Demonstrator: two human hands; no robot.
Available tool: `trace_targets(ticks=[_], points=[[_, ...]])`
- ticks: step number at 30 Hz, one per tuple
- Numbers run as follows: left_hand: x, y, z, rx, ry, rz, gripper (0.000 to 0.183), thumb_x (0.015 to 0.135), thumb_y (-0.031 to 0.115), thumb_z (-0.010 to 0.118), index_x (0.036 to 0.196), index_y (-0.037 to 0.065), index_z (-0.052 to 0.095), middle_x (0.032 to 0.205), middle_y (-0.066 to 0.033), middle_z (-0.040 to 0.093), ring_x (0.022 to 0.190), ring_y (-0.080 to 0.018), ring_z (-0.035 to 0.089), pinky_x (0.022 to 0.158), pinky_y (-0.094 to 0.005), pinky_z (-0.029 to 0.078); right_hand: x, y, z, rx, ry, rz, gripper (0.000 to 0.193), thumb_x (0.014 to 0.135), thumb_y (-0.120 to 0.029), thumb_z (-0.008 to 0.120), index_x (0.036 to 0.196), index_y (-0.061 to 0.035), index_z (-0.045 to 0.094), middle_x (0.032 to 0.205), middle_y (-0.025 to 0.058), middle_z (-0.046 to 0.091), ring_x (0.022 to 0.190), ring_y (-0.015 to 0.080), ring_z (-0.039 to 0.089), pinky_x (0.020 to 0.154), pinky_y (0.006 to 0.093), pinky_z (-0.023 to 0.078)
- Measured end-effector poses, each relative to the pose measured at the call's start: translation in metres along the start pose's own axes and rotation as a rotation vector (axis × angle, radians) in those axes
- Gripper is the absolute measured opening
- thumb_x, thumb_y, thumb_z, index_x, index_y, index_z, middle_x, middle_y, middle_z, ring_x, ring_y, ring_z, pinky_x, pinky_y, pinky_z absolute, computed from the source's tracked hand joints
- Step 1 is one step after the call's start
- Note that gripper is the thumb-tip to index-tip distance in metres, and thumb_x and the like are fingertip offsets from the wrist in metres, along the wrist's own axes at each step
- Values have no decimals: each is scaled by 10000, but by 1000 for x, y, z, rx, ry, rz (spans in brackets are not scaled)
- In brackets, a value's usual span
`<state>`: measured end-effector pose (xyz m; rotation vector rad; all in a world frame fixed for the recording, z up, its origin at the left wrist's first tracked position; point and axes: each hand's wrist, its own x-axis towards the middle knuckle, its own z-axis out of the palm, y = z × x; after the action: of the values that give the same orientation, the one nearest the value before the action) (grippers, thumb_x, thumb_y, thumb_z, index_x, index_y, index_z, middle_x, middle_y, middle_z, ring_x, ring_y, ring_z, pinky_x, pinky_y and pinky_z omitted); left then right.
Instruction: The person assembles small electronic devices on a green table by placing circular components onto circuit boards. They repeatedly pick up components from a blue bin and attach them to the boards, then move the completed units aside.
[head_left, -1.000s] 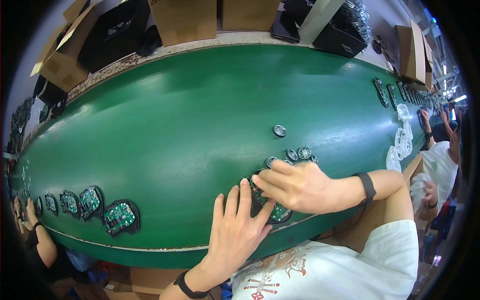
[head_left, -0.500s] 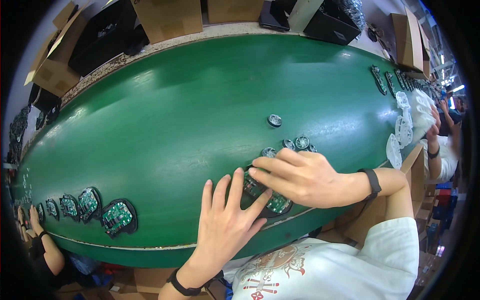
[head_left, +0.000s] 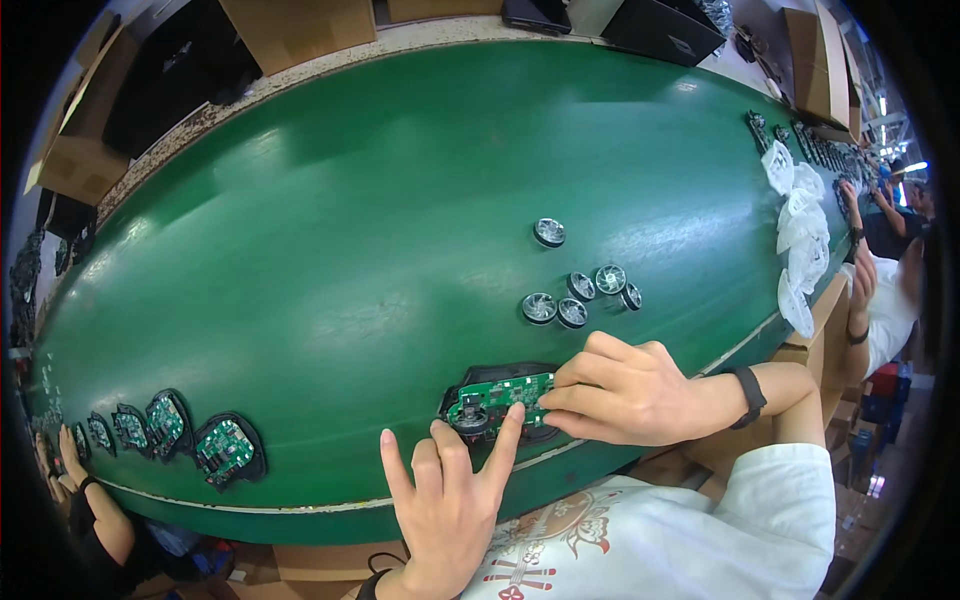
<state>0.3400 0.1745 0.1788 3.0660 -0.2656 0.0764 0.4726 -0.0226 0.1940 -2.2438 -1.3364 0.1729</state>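
Note:
A green circuit board in a black curved housing lies close to the conveyor's near edge. A round, dark wheel-like part sits at the board's left end. With its fingers apart, my left hand has its index fingertip on the board, and its middle finger reaches the near left side. My right hand is closed, thumb and fingers pinched at the board's right end, which they partly hide. Beyond the board lie several clear round wheels with black rims, one farther off than the others.
Several boards in black housings line the near left, beside a co-worker's hands. White plastic shells are heaped at the right, near another co-worker's arm. Cardboard boxes and a black bin stand along the far edge.
The board has turned to lie more level, and both hands have shifted off much of it. My right hand moved from its left part to its right end. More white shells lie at the right.

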Motion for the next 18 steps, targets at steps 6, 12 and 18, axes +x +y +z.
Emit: trace_targets(ticks=[6, 12, 18], points=[[2, 0, -3, -50, -26, 2, 687, 849, 29, 591, 1442, 373, 546, 1049, -157, 513, 920, -270, 491, 1023, -618, 466, 0, 1, 3, 54, -25, 25, 175, 747, -129, 796, 890, -98, 699, 854, -26, 558, 756, 143, 517, 401, 279, 387], [5, 2, -5, -53, -30, 13, 693, 842, 22, 595, 1442, 366, 543, 1049, -154, 500, 923, -272, 485, 1015, -613, 477, 2, 8, 4, 180, -29, 23, 149, 739, -91, 781, 862, -68, 701, 806, -8, 559, 740, 143, 535, 379, 299, 400], [8, 1, -6, -54, -49, 21, 674, 857, 38, 579, 1440, 374, 544, 1042, -152, 495, 929, -271, 488, 1013, -609, 475, 4, 9, -6, 156, -73, 7, 166, 755, -71, 778, 910, -53, 721, 833, 2, 605, 735, 144, 573, 388, 291, 437]])
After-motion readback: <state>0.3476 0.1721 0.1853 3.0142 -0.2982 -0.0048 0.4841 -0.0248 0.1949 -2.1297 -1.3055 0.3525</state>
